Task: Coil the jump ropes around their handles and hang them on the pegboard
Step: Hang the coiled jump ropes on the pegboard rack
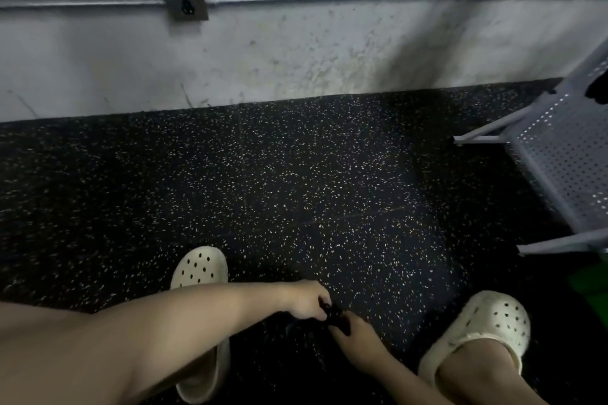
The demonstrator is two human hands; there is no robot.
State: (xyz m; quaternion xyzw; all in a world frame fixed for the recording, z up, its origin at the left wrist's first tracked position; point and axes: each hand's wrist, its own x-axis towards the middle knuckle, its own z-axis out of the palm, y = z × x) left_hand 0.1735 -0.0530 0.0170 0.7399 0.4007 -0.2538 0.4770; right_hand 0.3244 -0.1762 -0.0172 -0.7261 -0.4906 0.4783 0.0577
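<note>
Black speckled floor (296,174) meets a stained wall (296,52). At 6 o'clock, low between two cream clogs (199,268), left hand (304,301) and right hand (353,335) both pinch a dark jump rope (332,312); its form is too dim to tell.

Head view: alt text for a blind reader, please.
Both hands, left hand and right hand, meet low over a speckled black floor, pinching a small dark object too dim to identify. Cream clogs flank them; a perforated metal bench stands right.

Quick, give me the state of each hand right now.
Left hand: fingers curled, pinching a dark object, probably the jump rope; too dark to be sure.
Right hand: fingers curled on the same dark object.
</note>
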